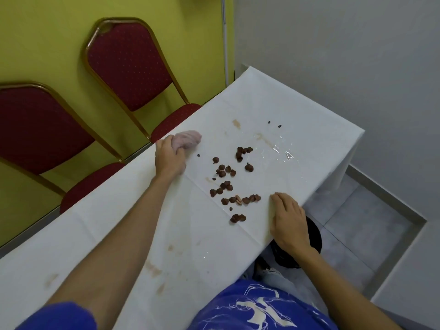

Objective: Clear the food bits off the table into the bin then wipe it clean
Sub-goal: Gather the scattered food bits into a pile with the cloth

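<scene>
Small dark brown food bits (228, 184) are lying scattered across the middle of the long white-covered table (133, 225), with two pale pinkish pieces among them. On the side of the bits toward the chairs, the left hand (169, 158) is gripping a bunched pale pink cloth (188, 141), fingers closed around it. Opposite, the right hand (289, 220) is resting flat and open at the table edge, holding nothing. A round black bin (314, 236) is sitting below that edge, partly hidden. Two red padded chairs (128, 65) are standing beyond the table.
</scene>
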